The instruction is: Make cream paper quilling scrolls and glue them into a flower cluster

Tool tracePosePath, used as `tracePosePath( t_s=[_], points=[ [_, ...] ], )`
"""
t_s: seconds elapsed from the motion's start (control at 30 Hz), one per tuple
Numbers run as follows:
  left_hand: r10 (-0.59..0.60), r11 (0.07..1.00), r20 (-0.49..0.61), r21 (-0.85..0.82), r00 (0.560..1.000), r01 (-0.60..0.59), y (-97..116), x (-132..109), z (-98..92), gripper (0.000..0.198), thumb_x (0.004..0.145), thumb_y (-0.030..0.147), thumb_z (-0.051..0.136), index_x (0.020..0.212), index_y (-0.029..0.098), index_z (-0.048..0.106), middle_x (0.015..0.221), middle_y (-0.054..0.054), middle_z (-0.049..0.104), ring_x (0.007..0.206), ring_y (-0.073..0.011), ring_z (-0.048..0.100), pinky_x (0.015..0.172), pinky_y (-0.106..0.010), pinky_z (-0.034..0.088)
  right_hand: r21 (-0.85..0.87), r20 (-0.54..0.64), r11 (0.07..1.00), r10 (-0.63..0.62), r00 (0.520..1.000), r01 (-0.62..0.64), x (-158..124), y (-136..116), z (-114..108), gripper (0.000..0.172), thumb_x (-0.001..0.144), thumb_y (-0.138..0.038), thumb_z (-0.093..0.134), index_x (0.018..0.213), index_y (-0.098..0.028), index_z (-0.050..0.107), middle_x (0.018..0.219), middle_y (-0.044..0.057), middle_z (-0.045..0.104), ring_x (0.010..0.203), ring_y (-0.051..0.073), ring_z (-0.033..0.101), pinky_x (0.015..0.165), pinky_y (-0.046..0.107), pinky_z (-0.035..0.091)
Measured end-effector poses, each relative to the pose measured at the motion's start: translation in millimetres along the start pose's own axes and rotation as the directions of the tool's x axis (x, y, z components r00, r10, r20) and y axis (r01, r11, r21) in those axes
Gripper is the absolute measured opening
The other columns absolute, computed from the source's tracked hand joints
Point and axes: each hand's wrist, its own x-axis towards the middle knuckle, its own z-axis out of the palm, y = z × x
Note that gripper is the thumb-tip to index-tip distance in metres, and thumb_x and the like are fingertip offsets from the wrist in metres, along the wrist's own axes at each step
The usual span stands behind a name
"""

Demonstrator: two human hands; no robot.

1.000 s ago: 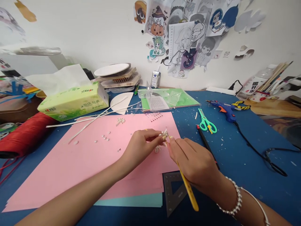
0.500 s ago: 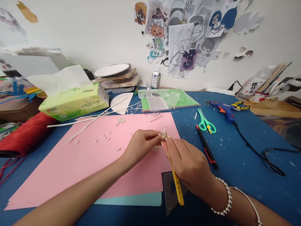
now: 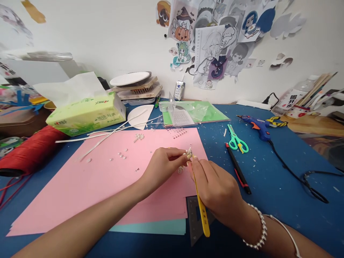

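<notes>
My left hand (image 3: 168, 162) pinches a small white curled-paper piece (image 3: 189, 152) above the right part of the pink paper (image 3: 113, 193). Its exact shape is partly hidden by my fingers. Closed around yellow tweezers (image 3: 202, 208), my right hand (image 3: 215, 182) brings their tips up against the white piece. Just under my fingers a white coil (image 3: 180, 170) shows in part. A white bow-like paper ornament (image 3: 139, 137) lies farther back on the pink sheet. Several small pearl-like beads (image 3: 121, 156) are scattered left of my left hand.
Green scissors (image 3: 236, 139), a black-and-red pen (image 3: 238, 168) and a blue glue gun (image 3: 258, 126) with its cord lie at the right. A grey set square (image 3: 194, 225) sits beneath my right hand. White strips (image 3: 104, 138), a tissue box (image 3: 86, 116) and a red thread spool (image 3: 32, 150) are at the left.
The whole view has shifted slightly, so things sit a little farther right. Both hands keep nearly the same pose, with the tweezers still at the white piece.
</notes>
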Motion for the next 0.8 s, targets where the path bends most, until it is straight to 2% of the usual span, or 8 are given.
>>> tracePosePath(
  t_s=[0.17, 0.4, 0.53, 0.63, 0.8],
  points=[
    [-0.011, 1.000, -0.009, -0.024, 1.000, 0.011, -1, 0, 1.2, 0.022, 0.076, 0.026, 0.048, 0.068, 0.014, 0.064, 0.060, 0.000, 0.054, 0.059, -0.0117, 0.045, 0.055, -0.022, 0.034, -0.071, -0.003, 0.997, -0.017, 1.000, 0.017, 0, -5, 4, 0.011, 0.073, -0.005, 0.055, 0.083, -0.007, 0.060, 0.059, 0.004, 0.057, 0.051, 0.012, 0.048, 0.047, 0.026, 0.036],
    [-0.046, 0.996, -0.020, -0.080, 0.999, 0.045, 2, -2, 1.5, 0.023, 0.075, 0.022, 0.050, 0.055, 0.013, 0.057, 0.052, 0.003, 0.044, 0.054, -0.0095, 0.039, 0.051, -0.020, 0.031, -0.068, -0.001, 0.998, -0.013, 1.000, 0.013, 1, -8, 3, 0.009, 0.074, -0.004, 0.053, 0.079, -0.008, 0.059, 0.058, 0.003, 0.056, 0.051, 0.013, 0.047, 0.047, 0.026, 0.032],
    [-0.059, 0.992, -0.017, -0.109, 0.998, 0.057, 5, -2, 1.0, 0.020, 0.075, 0.022, 0.049, 0.062, 0.013, 0.061, 0.057, 0.001, 0.052, 0.057, -0.0103, 0.045, 0.054, -0.021, 0.035, -0.020, -0.007, 0.998, 0.051, 0.999, -0.051, 4, -1, 0, 0.005, 0.077, -0.011, 0.052, 0.074, -0.012, 0.056, 0.055, 0.001, 0.053, 0.050, 0.012, 0.045, 0.048, 0.027, 0.031],
    [-0.050, 0.992, -0.027, -0.120, 0.998, 0.047, 7, -2, 0.4, 0.020, 0.075, 0.021, 0.049, 0.062, 0.013, 0.062, 0.058, 0.001, 0.055, 0.058, -0.0106, 0.049, 0.055, -0.020, 0.037, 0.018, -0.028, 0.993, 0.121, 0.992, -0.121, 6, 3, -2, 0.013, 0.079, -0.016, 0.051, 0.067, -0.014, 0.054, 0.052, 0.000, 0.050, 0.049, 0.012, 0.044, 0.048, 0.026, 0.031],
    [0.004, 0.999, -0.060, -0.053, 0.998, -0.007, 9, -2, 0.3, 0.022, 0.076, 0.021, 0.048, 0.060, 0.014, 0.061, 0.058, 0.000, 0.057, 0.058, -0.0111, 0.050, 0.053, -0.020, 0.037, 0.036, -0.014, 0.992, 0.118, 0.993, -0.117, 6, 2, -3, 0.012, 0.079, -0.015, 0.050, 0.068, -0.014, 0.054, 0.053, 0.001, 0.051, 0.050, 0.012, 0.045, 0.049, 0.026, 0.031]
  ],
)
